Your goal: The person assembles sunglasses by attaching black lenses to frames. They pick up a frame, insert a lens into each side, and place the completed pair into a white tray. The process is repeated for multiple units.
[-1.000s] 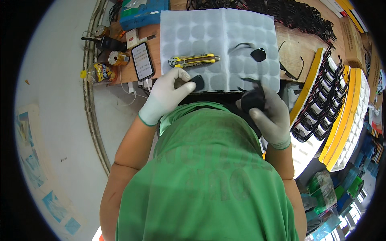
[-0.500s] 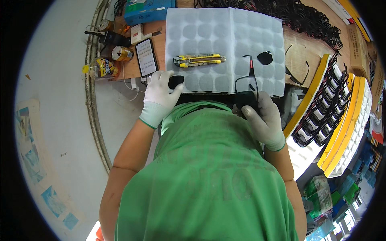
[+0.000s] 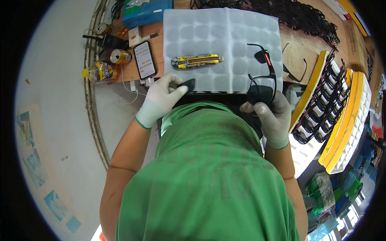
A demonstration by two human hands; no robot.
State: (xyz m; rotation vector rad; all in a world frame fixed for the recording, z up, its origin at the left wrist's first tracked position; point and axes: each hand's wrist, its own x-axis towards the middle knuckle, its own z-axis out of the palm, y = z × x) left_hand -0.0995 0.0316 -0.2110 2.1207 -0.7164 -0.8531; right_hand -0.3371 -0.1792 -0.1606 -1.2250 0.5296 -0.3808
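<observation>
In a white glove, my left hand (image 3: 162, 96) pinches a loose dark lens (image 3: 189, 85) between thumb and fingers, just over the front edge of the pale sheet. My right hand (image 3: 275, 117), gloved too, grips a black sunglasses frame (image 3: 273, 74) by its lower end, arms pointing away from me. A dark lens (image 3: 258, 94) shows in the frame near my thumb. Behind the frame, another dark lens (image 3: 260, 57) lies on the white sheet with round dimples (image 3: 201, 80). A yellow utility knife (image 3: 197, 61) rests on that sheet, beyond my left hand.
Left of the sheet are a phone (image 3: 145, 60), drink cans (image 3: 119, 56) and a blue box (image 3: 146, 12). Black frames (image 3: 295, 18) pile up at the back. Another frame (image 3: 295, 74) lies right of the sheet, near yellow-edged trays (image 3: 307, 94) stacked with frames.
My right hand has shifted a little right and turned the sunglasses frame, so both arms now show. My left hand has tilted its lens and brought it slightly right.
</observation>
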